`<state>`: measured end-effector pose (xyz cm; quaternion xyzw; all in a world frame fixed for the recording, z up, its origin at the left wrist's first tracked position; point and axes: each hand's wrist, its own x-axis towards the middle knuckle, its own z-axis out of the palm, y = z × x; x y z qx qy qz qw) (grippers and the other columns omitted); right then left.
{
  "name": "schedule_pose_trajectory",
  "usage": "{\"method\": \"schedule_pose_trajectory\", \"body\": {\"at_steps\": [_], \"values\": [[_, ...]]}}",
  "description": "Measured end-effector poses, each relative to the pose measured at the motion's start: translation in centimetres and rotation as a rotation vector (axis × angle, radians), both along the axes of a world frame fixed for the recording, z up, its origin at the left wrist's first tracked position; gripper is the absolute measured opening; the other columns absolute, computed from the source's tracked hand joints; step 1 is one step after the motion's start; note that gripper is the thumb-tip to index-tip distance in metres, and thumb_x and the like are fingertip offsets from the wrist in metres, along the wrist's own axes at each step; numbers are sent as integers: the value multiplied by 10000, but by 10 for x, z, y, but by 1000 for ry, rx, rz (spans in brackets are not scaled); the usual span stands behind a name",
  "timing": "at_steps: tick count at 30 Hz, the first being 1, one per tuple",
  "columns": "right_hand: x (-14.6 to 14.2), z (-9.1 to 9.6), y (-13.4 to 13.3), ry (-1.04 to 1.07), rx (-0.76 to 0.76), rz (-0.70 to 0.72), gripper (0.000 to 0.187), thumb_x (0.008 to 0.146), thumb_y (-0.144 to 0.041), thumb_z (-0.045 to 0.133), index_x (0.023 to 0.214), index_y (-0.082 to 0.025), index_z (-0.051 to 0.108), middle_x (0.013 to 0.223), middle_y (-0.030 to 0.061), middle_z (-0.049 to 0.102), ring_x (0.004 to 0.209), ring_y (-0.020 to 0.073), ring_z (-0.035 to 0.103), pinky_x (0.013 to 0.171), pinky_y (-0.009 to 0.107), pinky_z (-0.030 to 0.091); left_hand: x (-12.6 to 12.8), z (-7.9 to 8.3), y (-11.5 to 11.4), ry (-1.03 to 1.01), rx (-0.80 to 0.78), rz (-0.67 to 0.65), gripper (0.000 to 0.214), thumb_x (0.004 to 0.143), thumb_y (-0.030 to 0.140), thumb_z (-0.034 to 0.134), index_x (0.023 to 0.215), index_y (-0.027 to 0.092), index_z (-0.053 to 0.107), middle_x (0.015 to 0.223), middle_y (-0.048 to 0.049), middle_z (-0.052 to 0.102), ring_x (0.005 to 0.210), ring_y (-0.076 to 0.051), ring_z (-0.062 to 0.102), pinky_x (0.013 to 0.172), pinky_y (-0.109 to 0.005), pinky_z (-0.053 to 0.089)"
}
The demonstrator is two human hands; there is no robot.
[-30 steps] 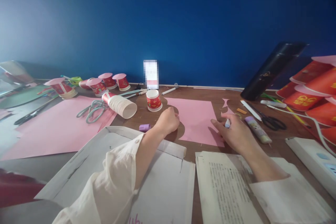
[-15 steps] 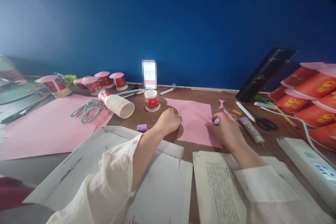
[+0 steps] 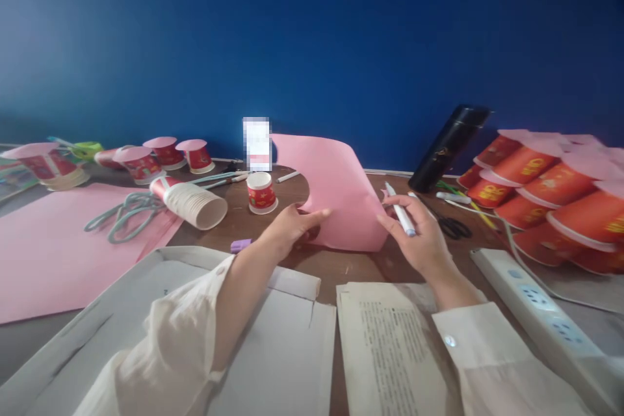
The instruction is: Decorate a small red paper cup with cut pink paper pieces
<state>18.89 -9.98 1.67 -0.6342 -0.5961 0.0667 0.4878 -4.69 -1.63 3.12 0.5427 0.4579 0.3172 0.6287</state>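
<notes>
A pink paper sheet (image 3: 341,188) with a rounded cut-out on its left side stands tilted up off the table. My left hand (image 3: 295,227) pinches its lower left part, thumb on the near face. At the right edge, my right hand (image 3: 414,227) touches the sheet with its thumb and also holds a white marker (image 3: 402,218) between its fingers. Just beyond my left hand stands a red paper cup (image 3: 261,194) with a white rim. A purple marker cap (image 3: 240,246) lies beside my left forearm.
Stacked cups (image 3: 195,203) and a grey cord (image 3: 127,214) lie left, near a large pink sheet (image 3: 43,247). A black bottle (image 3: 448,149), scissors (image 3: 453,227), red cups with pink discs (image 3: 550,175) and a power strip (image 3: 531,299) sit right. White cardboard (image 3: 287,338) lies in front.
The pink sheet, flat on the table before, is now lifted and curved upright in both hands. The marker in my right hand has turned into fuller view. The whole view has shifted rightward.
</notes>
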Motion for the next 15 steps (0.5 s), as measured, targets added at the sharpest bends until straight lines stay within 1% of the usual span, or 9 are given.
{"method": "schedule_pose_trajectory", "body": {"at_steps": [2, 3, 4, 6, 8, 10, 11, 13, 15], "values": [[-1, 1, -2, 23, -6, 10, 278, 843, -418, 697, 1056, -244, 654, 870, 11, 679, 780, 183, 640, 758, 316, 518, 0, 1, -2, -283, -99, -103, 442, 655, 443, 871, 871, 151, 619, 646, 41, 506, 519, -52, 397, 480, -197, 273], [-2, 2, -3, 28, -22, 16, 274, 853, -415, 687, 1068, -248, 658, 882, 14, 684, 783, 184, 646, 764, 320, 525, 0, 2, -2, -344, -128, -107, 426, 634, 402, 889, 835, 155, 606, 618, 66, 454, 498, -36, 338, 465, -189, 228], [-3, 1, -3, 29, -34, 26, 268, 857, -413, 682, 1069, -250, 664, 908, 22, 695, 797, 189, 655, 770, 325, 533, 0, 2, -3, -361, -151, -104, 418, 615, 370, 900, 812, 155, 601, 599, 82, 417, 487, -28, 298, 458, -186, 198], [-3, -2, -2, 23, -59, 62, 287, 870, -410, 669, 1110, -253, 670, 1023, 48, 714, 880, 204, 678, 813, 337, 549, 0, 2, -3, -307, -164, -82, 398, 614, 376, 892, 774, 151, 606, 569, 89, 398, 468, -26, 267, 448, -192, 169], [1, -7, 1, 11, -93, 80, 385, 890, -376, 635, 1254, -253, 622, 1150, 70, 705, 990, 212, 685, 876, 345, 554, 0, 1, -4, -220, -115, -46, 364, 638, 393, 866, 761, 148, 627, 552, 76, 437, 461, -41, 298, 451, -205, 193], [7, -14, 3, -57, -172, 54, 512, 905, -260, 556, 1415, -243, 509, 1248, 82, 679, 1101, 202, 670, 940, 341, 540, 0, 2, -4, -90, -30, 24, 327, 662, 393, 840, 778, 147, 658, 525, 67, 468, 453, -64, 330, 461, -226, 231], [10, -17, 4, -89, -208, 31, 563, 886, -185, 523, 1445, -232, 483, 1274, 88, 671, 1136, 199, 659, 961, 341, 530, 1, 2, -4, -31, 14, 58, 309, 681, 394, 822, 796, 150, 671, 506, 68, 468, 446, -76, 337, 467, -237, 243], [14, -22, 5, -158, -278, -13, 621, 816, -81, 501, 1422, -210, 530, 1267, 102, 680, 1170, 216, 642, 995, 359, 505, 2, 2, -4, 59, 88, 113, 278, 717, 394, 788, 828, 160, 688, 464, 74, 445, 429, -97, 340, 473, -252, 254], [12, -25, 3, -225, -344, -51, 628, 756, -38, 521, 1355, -199, 615, 1226, 118, 700, 1186, 261, 625, 1030, 405, 471, 3, 2, -5, 119, 141, 155, 246, 735, 394, 768, 819, 175, 692, 427, 80, 411, 417, -114, 349, 476, -261, 269]]}}
